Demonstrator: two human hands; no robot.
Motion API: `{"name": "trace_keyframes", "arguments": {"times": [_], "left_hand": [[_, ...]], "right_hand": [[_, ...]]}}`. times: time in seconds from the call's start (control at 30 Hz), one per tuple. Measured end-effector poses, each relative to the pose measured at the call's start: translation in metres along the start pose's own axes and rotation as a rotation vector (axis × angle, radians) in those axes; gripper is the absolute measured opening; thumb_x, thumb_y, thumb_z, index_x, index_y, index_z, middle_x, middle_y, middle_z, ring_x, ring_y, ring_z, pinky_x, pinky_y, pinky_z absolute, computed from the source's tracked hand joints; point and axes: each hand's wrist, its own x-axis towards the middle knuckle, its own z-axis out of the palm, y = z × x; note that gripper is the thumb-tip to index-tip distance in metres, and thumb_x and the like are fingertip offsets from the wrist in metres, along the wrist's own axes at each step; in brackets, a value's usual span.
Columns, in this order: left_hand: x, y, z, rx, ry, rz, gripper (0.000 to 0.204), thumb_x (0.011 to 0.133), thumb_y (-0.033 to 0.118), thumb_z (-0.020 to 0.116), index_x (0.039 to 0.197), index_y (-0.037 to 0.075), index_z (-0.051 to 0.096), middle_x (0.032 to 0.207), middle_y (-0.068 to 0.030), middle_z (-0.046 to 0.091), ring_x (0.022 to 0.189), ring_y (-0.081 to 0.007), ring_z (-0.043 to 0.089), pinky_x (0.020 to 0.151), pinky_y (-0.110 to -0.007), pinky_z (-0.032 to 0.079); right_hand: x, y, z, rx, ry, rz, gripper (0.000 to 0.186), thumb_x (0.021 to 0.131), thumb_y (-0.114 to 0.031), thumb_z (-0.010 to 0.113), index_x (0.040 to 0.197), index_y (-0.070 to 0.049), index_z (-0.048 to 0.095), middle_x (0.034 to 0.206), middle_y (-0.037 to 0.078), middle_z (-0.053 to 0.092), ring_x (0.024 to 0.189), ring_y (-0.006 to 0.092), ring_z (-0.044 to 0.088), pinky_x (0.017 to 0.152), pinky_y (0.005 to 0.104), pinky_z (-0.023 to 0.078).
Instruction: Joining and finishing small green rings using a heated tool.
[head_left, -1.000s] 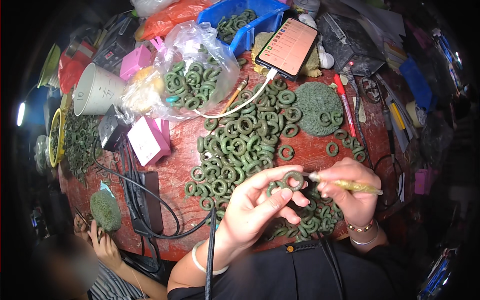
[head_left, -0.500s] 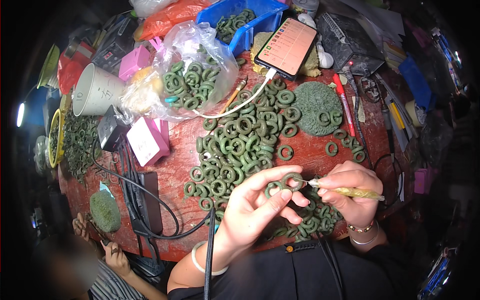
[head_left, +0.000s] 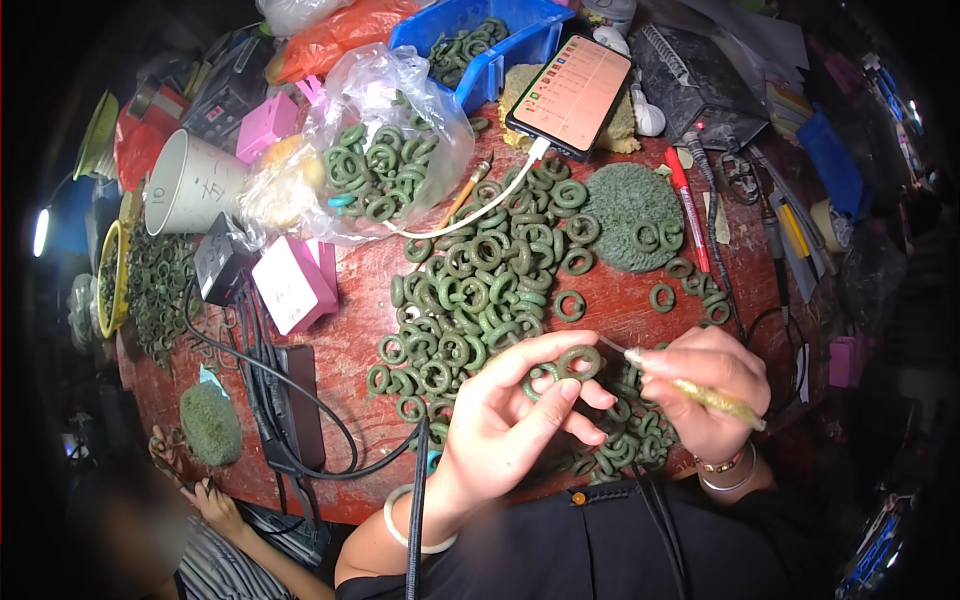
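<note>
My left hand [head_left: 495, 430] pinches a dark green ring [head_left: 565, 364] between thumb and fingers. A second green ring [head_left: 531, 384] sits behind it against the same fingers. In my right hand [head_left: 710, 380] is a slim hand tool [head_left: 715, 401] with a yellowish wrapped handle and a thin metal tip. That tip lies just off the upper right of the held ring, with a small gap between. A large heap of similar green rings [head_left: 470, 290] spreads over the red table beyond my left hand, and more lie beneath both hands.
A round green pad [head_left: 625, 225] bears two rings. Beyond lie a plugged-in phone [head_left: 570, 95], a blue bin [head_left: 540, 45] and a clear bag of rings [head_left: 450, 130]. Black cables [head_left: 265, 390] and a pink box [head_left: 290, 285] stand left. A co-worker's hand [head_left: 212, 505] is at lower left.
The tool's tip has moved up and away from the held ring, and its handle tilts more steeply. My left hand has barely moved. At lower left, the co-worker's hands have shifted.
</note>
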Motion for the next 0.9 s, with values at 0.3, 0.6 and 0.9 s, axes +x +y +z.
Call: {"name": "trace_keyframes", "arguments": {"times": [0.3, 0.6, 0.9], "left_hand": [[0.000, 0.000, 0.002, 0.076, -0.001, 0.006, 0.036, 0.097, 0.001, 0.053, 0.132, -0.007, 0.049, 0.108, -0.0176, 0.063, 0.089, -0.0205, 0.067, 0.066, -0.028, 0.060], [0.003, 0.004, -0.002, -0.125, -0.016, -0.139, 0.038, 0.096, 0.006, 0.056, 0.132, -0.005, 0.050, 0.111, -0.0155, 0.062, 0.091, -0.0200, 0.065, 0.064, -0.026, 0.059], [0.004, 0.002, -0.012, -0.232, -0.068, -0.235, 0.038, 0.098, 0.009, 0.056, 0.132, -0.005, 0.050, 0.114, -0.0151, 0.061, 0.095, -0.0222, 0.066, 0.071, -0.031, 0.060]], "right_hand": [[-0.002, -0.004, 0.004, 0.044, -0.016, -0.012, 0.032, 0.072, 0.000, 0.081, 0.102, 0.001, 0.071, 0.086, 0.010, 0.070, 0.064, 0.0162, 0.063, 0.055, 0.0265, 0.052], [-0.002, 0.008, -0.004, 0.307, -0.103, 0.105, 0.022, 0.080, -0.004, 0.077, 0.099, 0.002, 0.070, 0.090, 0.011, 0.073, 0.066, 0.0154, 0.063, 0.059, 0.0258, 0.050], [-0.004, 0.001, -0.002, 0.317, -0.007, 0.355, 0.018, 0.082, -0.001, 0.074, 0.100, 0.002, 0.070, 0.091, 0.011, 0.073, 0.068, 0.0131, 0.063, 0.061, 0.0247, 0.049]]}}
